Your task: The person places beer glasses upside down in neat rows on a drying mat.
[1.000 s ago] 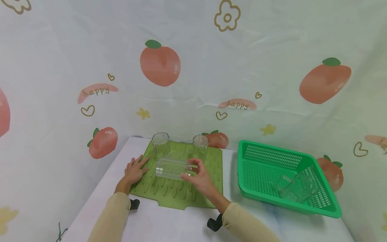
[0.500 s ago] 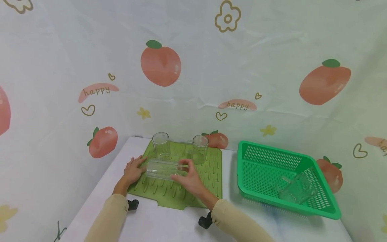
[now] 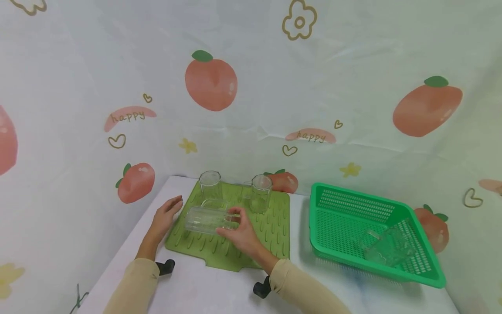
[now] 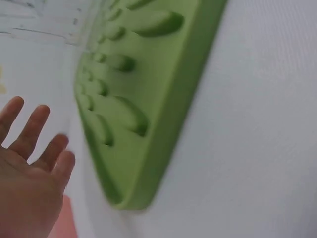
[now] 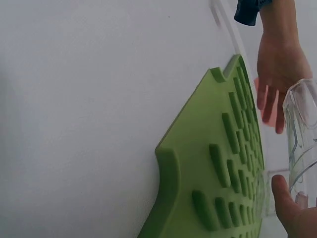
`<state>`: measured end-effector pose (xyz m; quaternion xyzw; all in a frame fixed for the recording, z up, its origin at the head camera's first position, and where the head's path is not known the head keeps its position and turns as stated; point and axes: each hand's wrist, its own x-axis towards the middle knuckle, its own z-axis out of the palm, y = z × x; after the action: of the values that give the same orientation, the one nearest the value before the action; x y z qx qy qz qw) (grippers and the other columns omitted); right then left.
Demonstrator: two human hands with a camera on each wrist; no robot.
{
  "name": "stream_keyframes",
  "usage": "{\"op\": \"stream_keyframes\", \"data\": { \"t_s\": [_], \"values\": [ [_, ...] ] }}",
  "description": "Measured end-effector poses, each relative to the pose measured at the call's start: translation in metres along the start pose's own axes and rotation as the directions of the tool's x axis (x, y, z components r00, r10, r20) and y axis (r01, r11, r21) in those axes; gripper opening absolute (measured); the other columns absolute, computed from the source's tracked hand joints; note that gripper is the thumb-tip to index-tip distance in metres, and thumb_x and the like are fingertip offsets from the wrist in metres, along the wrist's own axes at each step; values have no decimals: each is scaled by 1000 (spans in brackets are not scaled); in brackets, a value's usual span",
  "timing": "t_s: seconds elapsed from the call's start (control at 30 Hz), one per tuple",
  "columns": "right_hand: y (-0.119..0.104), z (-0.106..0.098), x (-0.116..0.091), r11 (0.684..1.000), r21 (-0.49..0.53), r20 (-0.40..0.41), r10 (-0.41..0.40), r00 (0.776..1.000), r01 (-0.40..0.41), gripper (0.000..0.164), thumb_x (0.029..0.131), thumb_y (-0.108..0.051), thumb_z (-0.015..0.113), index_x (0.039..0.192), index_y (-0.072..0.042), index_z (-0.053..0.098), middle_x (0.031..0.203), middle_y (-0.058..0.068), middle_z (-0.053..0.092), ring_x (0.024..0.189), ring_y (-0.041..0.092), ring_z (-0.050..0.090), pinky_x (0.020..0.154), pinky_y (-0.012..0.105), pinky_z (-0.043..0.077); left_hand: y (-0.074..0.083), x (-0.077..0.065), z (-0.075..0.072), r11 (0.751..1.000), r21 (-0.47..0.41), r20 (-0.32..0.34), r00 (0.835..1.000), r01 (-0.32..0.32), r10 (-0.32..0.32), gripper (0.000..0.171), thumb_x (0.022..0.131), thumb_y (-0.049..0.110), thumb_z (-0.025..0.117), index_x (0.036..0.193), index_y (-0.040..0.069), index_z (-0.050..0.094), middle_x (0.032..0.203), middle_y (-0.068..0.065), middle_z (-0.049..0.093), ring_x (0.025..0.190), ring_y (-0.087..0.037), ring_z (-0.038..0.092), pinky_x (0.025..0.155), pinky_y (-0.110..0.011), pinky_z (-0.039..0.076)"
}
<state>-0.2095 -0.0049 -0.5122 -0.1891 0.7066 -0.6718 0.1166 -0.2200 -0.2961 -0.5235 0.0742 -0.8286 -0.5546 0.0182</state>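
My right hand (image 3: 244,234) grips a clear glass mug (image 3: 201,219) at its right end, thumb on the near side and fingers on the far side. The mug lies on its side over the left part of a green ridged drying mat (image 3: 276,229). In the right wrist view, the thumb presses near one end of the glass mug (image 5: 303,129). Beside the mat's left edge is my left hand (image 3: 162,218), holding nothing. Its fingers look spread and loosely extended in the left wrist view, off the mat.
Two glass mugs stand at the back of the mat, one on the left (image 3: 211,186) and one on the right (image 3: 261,196). A green plastic basket (image 3: 358,193) sits to the right, with another glass mug (image 3: 390,247) lying inside. A printed curtain (image 3: 243,148) hangs behind the table.
My right hand has carried the sideways mug leftward across the mat. My left hand has come off the mat's left edge and shifted a little left.
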Motion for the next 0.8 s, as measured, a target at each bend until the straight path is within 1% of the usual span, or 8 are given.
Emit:
{"op": "stream_keyframes", "data": {
  "t_s": [0.1,0.17,0.23,0.3,0.4,0.47,0.63,0.8],
  "values": [
    [0,3,0,1000,5,4,0,1000,0,58,91,-19,78,136,-10,41,146,10,45,137,35,50,92,32,57,4,-7,-4,998,-21,13,998,-62,62,68,107,50,46,160,10,32,160,-20,43,146,-40,44,122,-54,34],
    [0,4,0,1000,12,11,0,1000,0,59,92,-19,77,137,-10,40,147,11,44,138,36,49,93,34,57,8,-13,-6,995,-19,26,994,-102,103,65,107,46,47,160,12,32,158,-20,45,140,-35,52,118,-44,43],
    [0,6,0,1000,23,18,1,1000,-1,59,93,-19,76,138,-9,40,148,11,44,139,37,48,94,35,57,13,-19,-8,989,-15,44,988,-146,146,62,108,41,48,161,13,31,156,-20,47,132,-24,60,110,-31,50],
    [-1,7,-1,999,33,21,1,1000,-2,59,93,-18,75,139,-9,39,149,12,43,139,37,47,95,36,57,19,-24,-9,984,-18,66,982,-177,178,59,109,36,49,160,14,31,155,-21,47,125,-8,62,101,-20,50],
    [-2,7,-1,999,49,16,2,1000,-2,58,93,-17,75,139,-9,39,149,13,43,139,37,47,95,36,57,29,-31,-7,978,-23,107,972,-206,207,57,109,32,49,160,14,32,153,-23,47,118,5,58,95,-21,50],
    [-3,8,-1,999,54,12,5,1000,-5,58,93,-16,75,139,-8,40,148,13,43,139,37,47,95,36,57,36,-36,-5,978,-15,135,968,-210,210,57,109,30,49,160,12,31,153,-25,47,121,-4,60,94,-30,52],
    [-3,9,-1,997,79,11,-1,1000,0,58,93,-14,75,138,-6,39,149,16,41,139,40,46,92,33,58,49,-47,0,983,-3,174,968,-185,183,60,107,28,52,160,11,29,155,-27,43,130,-42,58,93,-45,53],
    [-4,12,0,994,107,9,-16,1000,15,58,93,-11,74,138,-4,39,148,18,40,138,43,46,87,29,59,48,-50,3,985,-65,199,965,-159,168,61,105,25,55,159,11,30,160,-30,34,130,-49,56,93,-56,56]
  ]
}}
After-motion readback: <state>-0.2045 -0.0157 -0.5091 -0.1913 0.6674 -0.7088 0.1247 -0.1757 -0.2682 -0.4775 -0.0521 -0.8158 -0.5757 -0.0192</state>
